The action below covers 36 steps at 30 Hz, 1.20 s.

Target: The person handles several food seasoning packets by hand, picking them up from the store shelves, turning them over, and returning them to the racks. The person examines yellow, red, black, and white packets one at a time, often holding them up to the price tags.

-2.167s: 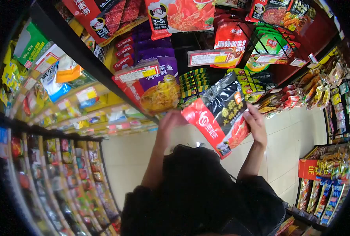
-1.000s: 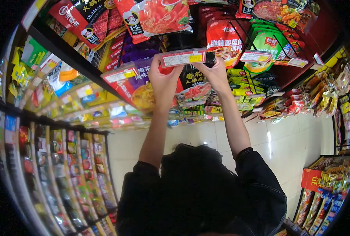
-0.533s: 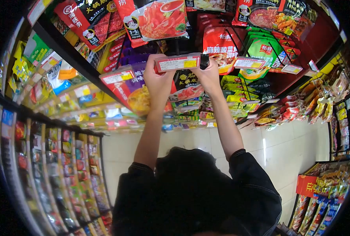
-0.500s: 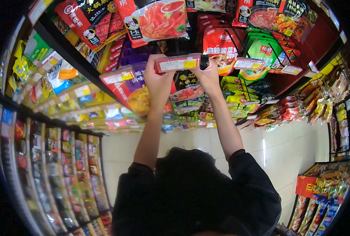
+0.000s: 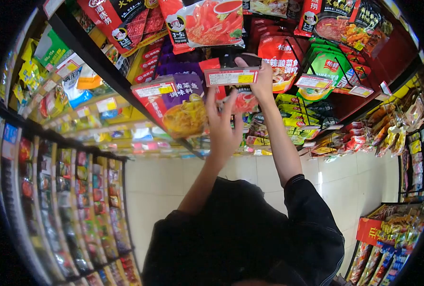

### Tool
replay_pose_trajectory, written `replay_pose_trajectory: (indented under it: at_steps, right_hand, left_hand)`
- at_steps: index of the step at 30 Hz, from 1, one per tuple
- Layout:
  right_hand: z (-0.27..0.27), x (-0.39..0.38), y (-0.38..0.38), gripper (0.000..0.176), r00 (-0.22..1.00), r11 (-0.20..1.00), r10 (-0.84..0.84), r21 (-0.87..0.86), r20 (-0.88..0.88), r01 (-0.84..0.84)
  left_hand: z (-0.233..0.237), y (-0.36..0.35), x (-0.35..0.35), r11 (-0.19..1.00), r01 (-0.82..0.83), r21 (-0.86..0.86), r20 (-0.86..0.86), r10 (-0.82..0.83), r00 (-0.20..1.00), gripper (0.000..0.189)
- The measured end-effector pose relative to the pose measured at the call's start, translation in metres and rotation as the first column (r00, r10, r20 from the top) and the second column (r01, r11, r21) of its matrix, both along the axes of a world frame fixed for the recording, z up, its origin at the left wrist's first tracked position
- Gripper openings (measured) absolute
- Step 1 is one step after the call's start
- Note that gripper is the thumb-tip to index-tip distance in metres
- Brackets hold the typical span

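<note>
My right hand (image 5: 263,82) is closed at the upper right of a black and red hot pot seasoning packet (image 5: 244,102), its thumb lying over the dark top part. A price tag (image 5: 231,77) on a hook front hides the middle of this packet. Just below the tag is my left hand (image 5: 224,136), fingers pointing up and spread apart, beside the packet's lower edge. It appears to grip nothing. A purple pickled-cabbage fish seasoning packet (image 5: 186,107) hangs just left of this hand. On the right side hangs a red seasoning packet (image 5: 277,62), behind my right hand.
Larger red packets (image 5: 207,24) hang on the row above. Green packets (image 5: 326,66) hang on wire hooks to the right. Shelves of bagged goods (image 5: 69,190) line the left. A red box display (image 5: 369,231) stands at lower right on the tiled floor (image 5: 155,181).
My left hand has come down from the price tag's left end, its fingers now spread below it. My right hand stays at the tag's right end. The view has shifted slightly.
</note>
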State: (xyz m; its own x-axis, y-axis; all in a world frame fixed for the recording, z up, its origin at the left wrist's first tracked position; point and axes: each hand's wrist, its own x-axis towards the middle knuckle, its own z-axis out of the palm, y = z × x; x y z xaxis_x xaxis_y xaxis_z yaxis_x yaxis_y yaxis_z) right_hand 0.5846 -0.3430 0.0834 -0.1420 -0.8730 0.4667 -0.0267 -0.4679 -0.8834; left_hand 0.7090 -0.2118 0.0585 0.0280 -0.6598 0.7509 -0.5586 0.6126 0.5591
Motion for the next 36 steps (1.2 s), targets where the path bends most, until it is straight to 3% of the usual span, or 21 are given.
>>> replay_pose_trajectory:
  at_steps: [2, 4, 7, 10, 16, 17, 20, 21, 25, 27, 28, 29, 32, 33, 36]
  right_hand:
    - [0.007, 0.004, -0.008, 0.023, 0.998, 0.998, -0.044, -0.054, -0.043, 0.042]
    - [-0.002, 0.008, -0.035, 0.026, 0.986, 0.989, -0.147, 0.002, -0.073, 0.147]
    - [-0.004, 0.018, -0.066, 0.03, 0.899, 0.913, -0.4, -0.162, -0.179, 0.374]
    - [-0.007, 0.02, -0.091, 0.03, 0.834, 0.85, -0.508, -0.281, -0.216, 0.445]
    - [-0.01, 0.02, -0.118, 0.038, 0.833, 0.818, -0.52, -0.391, -0.189, 0.422]
    - [-0.011, 0.018, -0.118, 0.051, 0.85, 0.85, -0.484, -0.343, -0.208, 0.4]
    - [-0.015, 0.019, -0.121, 0.06, 0.815, 0.806, -0.541, -0.406, -0.209, 0.431]
    - [-0.013, 0.018, -0.112, 0.064, 0.85, 0.874, -0.461, -0.292, -0.253, 0.388]
    - [-0.052, 0.02, -0.072, 0.059, 0.892, 0.909, -0.373, -0.292, -0.254, 0.297]
    - [-0.061, 0.026, -0.018, 0.049, 0.819, 0.88, -0.428, -0.384, -0.382, 0.28]
    - [-0.061, 0.03, -0.003, 0.043, 0.691, 0.822, -0.532, -0.495, -0.489, 0.282]
    - [-0.063, 0.04, 0.007, 0.03, 0.693, 0.807, -0.572, -0.451, -0.438, 0.38]
    - [-0.067, 0.045, 0.004, 0.039, 0.938, 0.997, -0.074, -0.017, -0.34, 0.073]
    - [-0.079, 0.039, -0.013, 0.034, 0.845, 0.983, -0.143, -0.17, -0.516, 0.062]
    - [-0.108, 0.03, -0.073, 0.036, 0.902, 0.947, 0.047, -0.268, -0.429, -0.177]
  left_hand:
    - [-0.021, 0.026, -0.001, 0.99, 0.057, 0.132, 0.02, -0.061, 0.998, 0.057]
    - [-0.043, 0.045, -0.003, 0.961, 0.163, 0.223, -0.052, -0.155, 0.986, 0.05]
    - [-0.055, 0.071, -0.003, 0.912, 0.245, 0.33, -0.065, -0.237, 0.969, 0.042]
    - [-0.06, 0.087, -0.004, 0.864, 0.315, 0.392, -0.106, -0.297, 0.949, 0.034]
    - [-0.075, 0.102, -0.003, 0.776, 0.39, 0.496, -0.101, -0.394, 0.913, 0.024]
    - [-0.079, 0.102, -0.002, 0.769, 0.399, 0.5, -0.098, -0.407, 0.908, 0.023]
    - [-0.082, 0.105, 0.001, 0.751, 0.412, 0.516, -0.095, -0.427, 0.899, 0.022]
    - [-0.082, 0.105, 0.003, 0.747, 0.415, 0.52, -0.094, -0.433, 0.897, 0.022]
    - [-0.09, 0.105, 0.004, 0.711, 0.445, 0.545, -0.108, -0.467, 0.878, 0.021]
    - [-0.097, 0.105, 0.005, 0.699, 0.464, 0.544, -0.111, -0.488, 0.866, 0.02]
    - [-0.1, 0.105, 0.006, 0.688, 0.458, 0.563, -0.107, -0.489, 0.866, 0.02]
    - [-0.103, 0.106, 0.007, 0.675, 0.452, 0.583, -0.102, -0.491, 0.865, 0.02]
    - [-0.103, 0.109, 0.014, 0.647, 0.471, 0.6, -0.108, -0.518, 0.848, 0.02]
    - [-0.102, 0.11, 0.017, 0.639, 0.483, 0.598, -0.112, -0.53, 0.841, 0.02]
    - [-0.101, 0.112, 0.025, 0.622, 0.485, 0.615, -0.118, -0.535, 0.837, 0.02]
